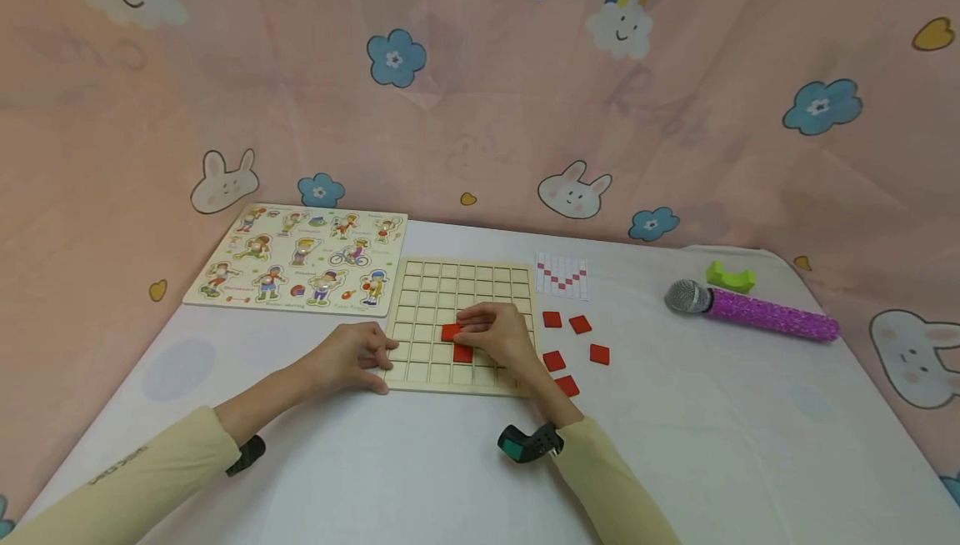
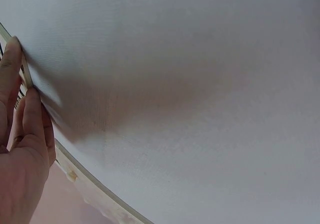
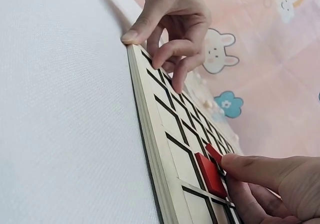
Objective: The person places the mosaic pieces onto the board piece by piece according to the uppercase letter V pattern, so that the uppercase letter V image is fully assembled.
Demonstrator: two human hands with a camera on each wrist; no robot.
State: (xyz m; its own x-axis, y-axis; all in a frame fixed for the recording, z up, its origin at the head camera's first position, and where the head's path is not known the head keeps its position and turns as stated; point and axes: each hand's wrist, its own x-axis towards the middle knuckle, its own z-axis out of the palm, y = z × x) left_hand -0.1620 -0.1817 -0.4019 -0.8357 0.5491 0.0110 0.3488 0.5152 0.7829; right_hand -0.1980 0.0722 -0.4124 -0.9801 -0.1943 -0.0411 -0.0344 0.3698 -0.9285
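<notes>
A wooden grid board (image 1: 450,295) lies in the middle of the white table. My left hand (image 1: 377,355) grips its near left corner, thumb against the edge and curled fingers on top; this hand (image 3: 155,48) shows the same hold in the right wrist view. My right hand (image 1: 461,331) lies on the board and pinches a red square tile (image 1: 449,332), which stands tilted over a cell (image 3: 214,153). A second red tile (image 1: 462,353) sits flat in the cell just in front (image 3: 210,176). In the left wrist view only my left fingers (image 2: 22,119) and the board's edge (image 2: 26,76) show.
Several loose red tiles (image 1: 580,324) lie right of the board, below a red-and-white pattern card (image 1: 562,275). A picture puzzle board (image 1: 300,260) lies at the back left. A purple microphone (image 1: 757,313) and a green block (image 1: 730,277) lie far right. Pink cloth walls surround the table.
</notes>
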